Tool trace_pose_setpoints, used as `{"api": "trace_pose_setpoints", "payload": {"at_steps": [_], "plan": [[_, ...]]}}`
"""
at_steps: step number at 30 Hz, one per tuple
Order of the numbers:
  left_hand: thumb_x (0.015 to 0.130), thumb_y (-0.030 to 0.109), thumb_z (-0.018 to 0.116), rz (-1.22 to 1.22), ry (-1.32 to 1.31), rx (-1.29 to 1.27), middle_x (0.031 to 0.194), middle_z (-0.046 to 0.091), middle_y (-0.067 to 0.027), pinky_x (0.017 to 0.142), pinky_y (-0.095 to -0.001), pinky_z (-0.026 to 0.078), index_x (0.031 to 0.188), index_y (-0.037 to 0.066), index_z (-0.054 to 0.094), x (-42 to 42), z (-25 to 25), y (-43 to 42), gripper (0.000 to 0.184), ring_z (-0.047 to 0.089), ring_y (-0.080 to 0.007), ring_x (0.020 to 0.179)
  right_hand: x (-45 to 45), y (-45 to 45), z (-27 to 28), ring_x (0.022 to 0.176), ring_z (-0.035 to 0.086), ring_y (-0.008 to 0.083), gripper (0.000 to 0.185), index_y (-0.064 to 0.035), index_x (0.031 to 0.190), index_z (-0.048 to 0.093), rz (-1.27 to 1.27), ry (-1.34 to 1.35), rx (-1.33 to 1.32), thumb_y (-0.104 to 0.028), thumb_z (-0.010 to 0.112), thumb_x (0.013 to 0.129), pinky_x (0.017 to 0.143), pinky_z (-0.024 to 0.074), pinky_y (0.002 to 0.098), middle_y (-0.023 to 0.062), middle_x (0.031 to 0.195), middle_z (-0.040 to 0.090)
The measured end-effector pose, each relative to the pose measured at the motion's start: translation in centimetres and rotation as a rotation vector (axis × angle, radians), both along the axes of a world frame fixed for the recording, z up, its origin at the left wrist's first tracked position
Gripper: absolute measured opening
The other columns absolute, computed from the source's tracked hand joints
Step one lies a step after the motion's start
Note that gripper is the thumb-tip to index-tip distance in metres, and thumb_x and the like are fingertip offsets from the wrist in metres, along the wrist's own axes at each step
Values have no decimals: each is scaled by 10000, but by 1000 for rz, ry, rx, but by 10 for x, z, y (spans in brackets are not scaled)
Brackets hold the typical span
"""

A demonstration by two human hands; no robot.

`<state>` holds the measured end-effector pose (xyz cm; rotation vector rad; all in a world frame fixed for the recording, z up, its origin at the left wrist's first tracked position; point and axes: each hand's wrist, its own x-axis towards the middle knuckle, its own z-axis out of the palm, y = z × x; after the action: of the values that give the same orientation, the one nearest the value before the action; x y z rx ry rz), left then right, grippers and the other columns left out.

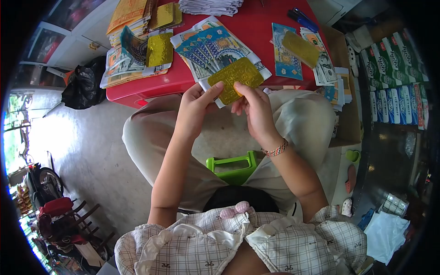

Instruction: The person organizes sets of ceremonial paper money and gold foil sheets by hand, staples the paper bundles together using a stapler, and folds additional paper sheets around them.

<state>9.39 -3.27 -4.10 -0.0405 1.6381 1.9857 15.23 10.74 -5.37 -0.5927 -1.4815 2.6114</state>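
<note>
A gold embossed card point(236, 78) lies on top of a fanned bundle of banknote-like papers point(206, 48), some blue and some in a dollar pattern, with white sheets beneath. My left hand point(197, 103) pinches the near left edge of the card and bundle, thumb on the gold surface. On the near right edge, my right hand point(255, 107) does the same with its thumb on top; a woven bracelet circles that wrist. The bundle's far part reaches over the red table point(183, 82). Fingers under the papers are partly hidden.
Similar stacks with a gold card point(159, 49) and a blue note point(286, 50) lie left and right. Orange papers point(128, 20), folded white papers point(211, 6) and pens point(302, 19) sit farther back. A cardboard box point(350, 110) stands right of the table.
</note>
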Motion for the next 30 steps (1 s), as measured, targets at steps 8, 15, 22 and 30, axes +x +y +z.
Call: {"api": "trace_pose_setpoints", "payload": {"at_steps": [8, 15, 22, 30], "plan": [[890, 153, 627, 51, -67, 223, 989, 663, -93, 755, -273, 521, 1059, -41, 589, 4, 0, 5, 260, 648, -138, 866, 7, 0, 6, 538, 547, 87, 225, -35, 846, 613, 31, 7, 57, -249, 583, 906, 531, 392, 213, 26, 607, 577], [892, 135, 614, 17, -60, 243, 1003, 653, -119, 752, -311, 574, 1072, -75, 570, -1, -3, -1, 280, 655, -163, 863, 3, 27, 16, 547, 577, 111, 541, -12, 728, 641, 192, -64, 411, -454, 414, 941, 553, 440, 232, 78, 624, 632], [891, 127, 606, -20, -60, 216, 949, 649, -108, 631, -290, 602, 1051, -90, 570, -2, 7, -8, 273, 657, -150, 807, 4, 73, 46, 544, 464, 51, 392, -36, 671, 593, -150, 139, 746, -297, 475, 938, 528, 326, 208, 0, 585, 525], [888, 126, 609, -32, -86, 190, 928, 650, -105, 627, -299, 605, 1043, -80, 579, 0, 3, -10, 259, 654, -149, 792, -59, 53, 52, 856, 576, 187, 147, -21, 940, 629, 179, 467, 1320, -143, 615, 859, 751, 453, 303, 67, 912, 603]]}}
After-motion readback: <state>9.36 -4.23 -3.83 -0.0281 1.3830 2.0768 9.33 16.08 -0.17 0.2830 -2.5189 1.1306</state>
